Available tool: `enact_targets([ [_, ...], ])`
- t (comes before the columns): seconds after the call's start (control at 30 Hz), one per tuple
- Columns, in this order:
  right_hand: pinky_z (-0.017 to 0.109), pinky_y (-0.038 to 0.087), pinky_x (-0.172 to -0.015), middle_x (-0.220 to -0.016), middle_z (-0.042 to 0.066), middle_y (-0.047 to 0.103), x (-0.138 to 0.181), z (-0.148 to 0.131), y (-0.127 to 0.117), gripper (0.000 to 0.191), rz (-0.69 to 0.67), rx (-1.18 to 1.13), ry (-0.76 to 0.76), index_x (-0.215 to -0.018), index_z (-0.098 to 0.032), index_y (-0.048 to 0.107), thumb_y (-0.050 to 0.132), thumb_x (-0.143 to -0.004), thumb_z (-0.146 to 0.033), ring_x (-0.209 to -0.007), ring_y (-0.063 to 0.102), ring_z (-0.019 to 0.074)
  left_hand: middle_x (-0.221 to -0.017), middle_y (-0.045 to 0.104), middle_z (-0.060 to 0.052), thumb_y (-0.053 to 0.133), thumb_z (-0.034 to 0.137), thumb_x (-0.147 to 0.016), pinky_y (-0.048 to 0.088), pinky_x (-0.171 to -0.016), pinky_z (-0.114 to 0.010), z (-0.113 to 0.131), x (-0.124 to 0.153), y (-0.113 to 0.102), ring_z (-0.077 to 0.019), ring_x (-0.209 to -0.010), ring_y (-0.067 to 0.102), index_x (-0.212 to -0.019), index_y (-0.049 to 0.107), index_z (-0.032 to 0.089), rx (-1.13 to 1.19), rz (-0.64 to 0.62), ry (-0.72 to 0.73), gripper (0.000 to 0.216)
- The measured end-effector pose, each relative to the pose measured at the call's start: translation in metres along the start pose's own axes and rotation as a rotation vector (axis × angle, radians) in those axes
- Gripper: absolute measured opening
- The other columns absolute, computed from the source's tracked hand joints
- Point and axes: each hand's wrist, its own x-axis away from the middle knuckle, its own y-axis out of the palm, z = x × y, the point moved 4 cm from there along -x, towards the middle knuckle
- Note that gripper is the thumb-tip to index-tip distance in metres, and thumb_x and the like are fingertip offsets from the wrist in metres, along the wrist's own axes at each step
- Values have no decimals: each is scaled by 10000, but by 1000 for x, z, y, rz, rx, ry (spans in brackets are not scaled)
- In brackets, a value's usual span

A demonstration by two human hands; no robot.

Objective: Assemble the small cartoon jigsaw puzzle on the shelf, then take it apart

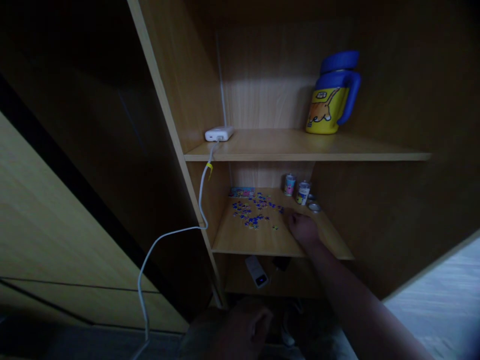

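Observation:
My right hand (302, 228) reaches into a wooden cupboard and rests on the middle shelf (247, 241), fingers curled, just right of several small blue puzzle pieces (253, 210) scattered there. What the fingers hold is hidden. My left hand (245, 327) hangs low in the dark at the bottom of the view, fingers loosely curled, holding nothing that I can see. A small picture card (242, 192) lies at the back of the shelf behind the pieces.
Two small cans (296, 188) and a round lid (314, 206) stand at the shelf's back right. On the upper shelf (300, 149) sit a yellow and blue jug (333, 95) and a white power bank (219, 133) with a trailing white cable (165, 240). A white device (257, 271) lies below.

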Motion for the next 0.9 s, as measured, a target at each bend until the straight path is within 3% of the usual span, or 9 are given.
enact_targets([
  [0.1, 321, 560, -891, -1152, 165, 837, 4, 6, -3, 495, 3, 4, -16, -1172, -174, 831, 389, -1145, -395, -1032, 810, 262, -991, 805, -32, 511, 285, -1117, 609, -884, -302, 18, -62, -75, -185, -927, 759, -1046, 780, 257, -42, 303, 79, 279],
  [0.2, 316, 563, -882, -1144, 165, 838, 8, 4, -3, 528, 7, 2, -11, -1205, -178, 826, 362, -1151, -425, -1025, 810, 258, -1096, 815, -89, 486, 235, -1103, 569, -1042, -356, 18, -137, -132, -234, -1083, 752, -1099, 791, 218, -128, 457, 15, 306],
  [0.27, 321, 566, -872, -1126, 171, 839, 9, 0, -2, 552, -8, 10, -4, -1213, -176, 822, 343, -1153, -445, -1010, 810, 260, -1229, 802, -126, 489, 194, -1085, 513, -1144, -378, 9, -178, -154, -259, -1226, 717, -1195, 794, 196, -183, 530, -54, 325],
  [0.33, 328, 568, -860, -1113, 172, 838, 9, -2, -3, 562, -13, 14, -8, -1188, -176, 822, 330, -1154, -447, -993, 811, 264, -1304, 784, -154, 578, 259, -1067, 495, -1171, -394, -3, -204, -162, -290, -1281, 700, -1227, 798, 170, -232, 559, -114, 286],
  [0.43, 314, 564, -843, -1127, 162, 837, 9, -5, -5, 528, -8, 3, -25, -1146, -183, 818, 351, -1149, -429, -985, 810, 255, -1387, 744, -198, 660, 356, -1043, 505, -1154, -433, -20, -218, -160, -325, -1295, 696, -1280, 783, 133, -291, 582, -180, 348],
  [0.6, 296, 558, -840, -1106, 164, 839, 6, -5, -3, 536, -14, 7, -31, -1128, -169, 822, 355, -1149, -431, -977, 810, 242, -1429, 733, -158, 629, 363, -1070, 508, -1138, -381, -33, -217, -156, -287, -1268, 710, -1324, 782, 186, -347, 572, -217, 345],
  [0.73, 309, 557, -845, -1106, 151, 841, 6, -4, 1, 498, -13, 17, -60, -1112, -184, 821, 378, -1138, -409, -989, 810, 251, -1363, 753, -115, 630, 393, -1088, 508, -1151, -453, -37, -217, -158, -255, -1239, 708, -1295, 759, 197, -387, 550, -263, 313],
  [0.9, 331, 562, -867, -1092, 171, 839, 10, -3, 1, 528, -1, 14, -61, -1117, -175, 828, 366, -1143, -429, -966, 815, 266, -1324, 741, -159, 638, 342, -1066, 536, -1092, -520, -41, -212, -159, -323, -1262, 681, -1296, 746, 160, -421, 599, -394, 313],
])
